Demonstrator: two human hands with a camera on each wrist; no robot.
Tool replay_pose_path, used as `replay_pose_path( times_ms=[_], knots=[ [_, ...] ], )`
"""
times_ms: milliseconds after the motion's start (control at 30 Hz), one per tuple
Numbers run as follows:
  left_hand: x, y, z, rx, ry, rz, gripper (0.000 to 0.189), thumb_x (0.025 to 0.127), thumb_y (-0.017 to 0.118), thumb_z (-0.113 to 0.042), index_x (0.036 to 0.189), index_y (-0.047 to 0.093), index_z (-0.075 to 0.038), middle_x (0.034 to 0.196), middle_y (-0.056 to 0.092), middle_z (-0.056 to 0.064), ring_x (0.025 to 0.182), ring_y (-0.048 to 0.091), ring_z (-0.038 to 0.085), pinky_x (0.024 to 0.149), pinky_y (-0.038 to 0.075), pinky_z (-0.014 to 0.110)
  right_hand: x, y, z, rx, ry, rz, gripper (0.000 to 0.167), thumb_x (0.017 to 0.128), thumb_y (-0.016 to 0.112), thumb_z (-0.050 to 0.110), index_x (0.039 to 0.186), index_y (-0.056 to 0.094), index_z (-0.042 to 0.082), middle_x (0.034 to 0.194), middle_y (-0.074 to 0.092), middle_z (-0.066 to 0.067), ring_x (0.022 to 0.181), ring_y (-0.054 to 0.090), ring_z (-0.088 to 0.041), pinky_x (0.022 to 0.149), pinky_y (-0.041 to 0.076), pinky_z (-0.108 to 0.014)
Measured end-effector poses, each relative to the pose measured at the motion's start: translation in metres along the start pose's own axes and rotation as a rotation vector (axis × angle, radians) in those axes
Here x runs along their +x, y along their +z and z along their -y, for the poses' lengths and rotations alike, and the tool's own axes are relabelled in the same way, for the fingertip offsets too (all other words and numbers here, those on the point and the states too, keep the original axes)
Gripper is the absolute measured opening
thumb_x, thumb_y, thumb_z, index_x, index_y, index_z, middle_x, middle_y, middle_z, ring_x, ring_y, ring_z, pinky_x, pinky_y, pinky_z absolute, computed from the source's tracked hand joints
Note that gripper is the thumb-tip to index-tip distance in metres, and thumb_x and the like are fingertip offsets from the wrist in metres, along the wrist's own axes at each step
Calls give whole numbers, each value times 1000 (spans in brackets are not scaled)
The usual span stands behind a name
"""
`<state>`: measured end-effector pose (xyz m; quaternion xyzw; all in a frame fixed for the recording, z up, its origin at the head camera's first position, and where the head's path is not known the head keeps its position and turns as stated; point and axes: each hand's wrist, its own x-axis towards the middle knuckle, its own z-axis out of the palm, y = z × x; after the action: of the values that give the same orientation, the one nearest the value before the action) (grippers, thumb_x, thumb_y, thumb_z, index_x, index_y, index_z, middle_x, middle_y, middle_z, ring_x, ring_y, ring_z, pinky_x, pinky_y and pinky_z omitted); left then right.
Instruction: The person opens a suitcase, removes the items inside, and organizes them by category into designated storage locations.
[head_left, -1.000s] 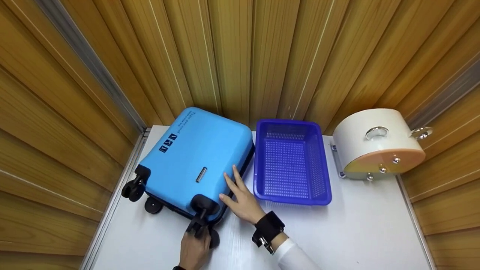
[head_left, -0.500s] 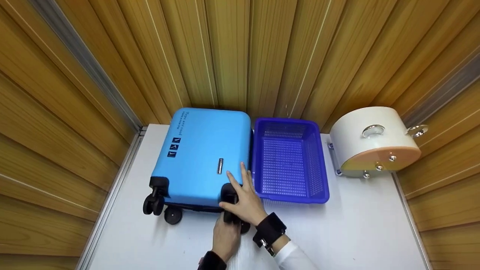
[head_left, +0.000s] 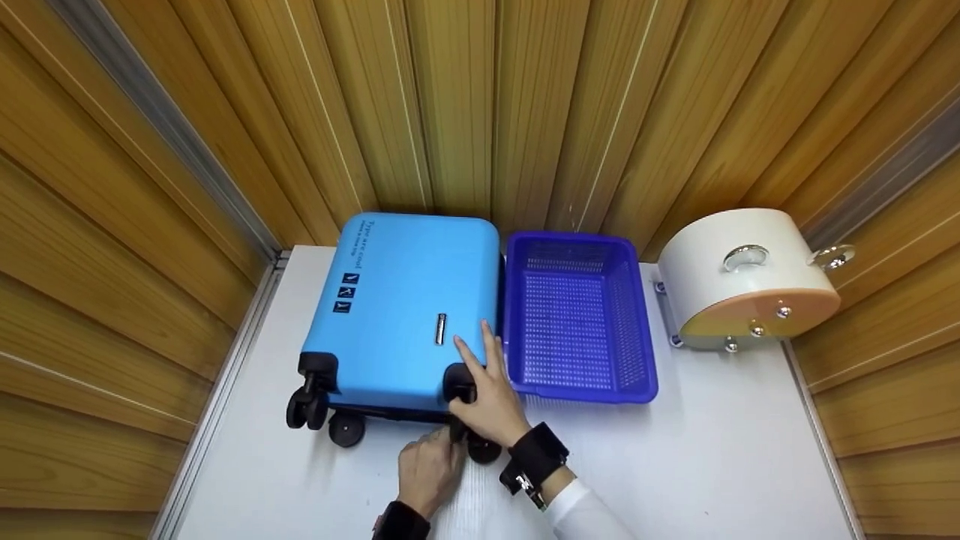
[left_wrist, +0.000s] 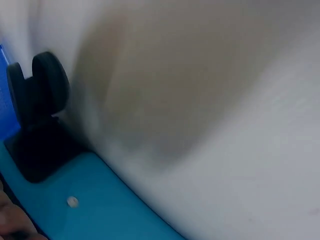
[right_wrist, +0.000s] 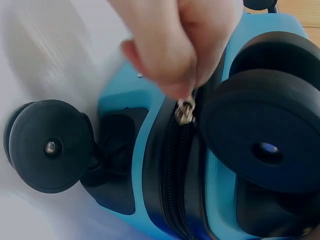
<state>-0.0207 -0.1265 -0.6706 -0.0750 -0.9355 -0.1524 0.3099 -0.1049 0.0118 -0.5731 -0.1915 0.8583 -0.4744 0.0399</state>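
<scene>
A light-blue suitcase (head_left: 405,292) lies flat on the white table, its wheeled end towards me. Black casters (head_left: 346,430) stick out at that end. My left hand (head_left: 429,466) is low against this end, between the casters. In the right wrist view its thumb and finger pinch the metal zipper pull (right_wrist: 185,111) on the black zipper (right_wrist: 176,165) that runs between the two shells. My right hand (head_left: 491,397) rests over the near right corner with fingers spread along the shell, its thumb by the upper caster.
Right beside the suitcase stands a purple perforated basket (head_left: 517,315). Farther right is a white rounded box (head_left: 739,247) with metal handles and a coloured front with knobs. Wood-patterned walls (head_left: 450,105) enclose the white table (head_left: 720,465) at the back and sides.
The suitcase has turned until it lies straight, close along the basket. My left hand has left the near right caster and moved to the zipper pull. My right hand stays near that corner.
</scene>
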Motion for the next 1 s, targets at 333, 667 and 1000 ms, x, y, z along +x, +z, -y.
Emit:
replay_pose_path(
  times_ms=[333, 667, 1000],
  knots=[
    [-6, -18, 34, 19, -60, 22, 29, 87, 64, -16, 64, 45, -16, 50, 44, -3, 35, 42, 16, 33, 30, 35, 0, 0, 0, 8, -12, -8, 98, 79, 75, 14, 165, 29, 26, 175, -10, -2, 157, -1, -47, 82, 61, -39],
    [-8, -33, 63, 17, -186, 50, 37, 90, 65, -16, 61, 41, -18, 48, 48, 2, 36, 47, 25, 34, 32, 40, 0, 1, -2, 1, -13, -9, 99, 78, 75, 15, 165, 30, 27, 175, -9, -1, 158, -2, -45, 95, 57, -44],
    [-5, -59, 96, -15, -491, 239, 36, 99, 58, -19, 65, 44, -19, 54, 56, 8, 48, 60, 34, 42, 42, 51, 0, 1, -1, 16, -9, -1, 98, 79, 73, 14, 165, 29, 28, 175, -12, 1, 158, -3, -46, 89, 59, -36]
  ],
)
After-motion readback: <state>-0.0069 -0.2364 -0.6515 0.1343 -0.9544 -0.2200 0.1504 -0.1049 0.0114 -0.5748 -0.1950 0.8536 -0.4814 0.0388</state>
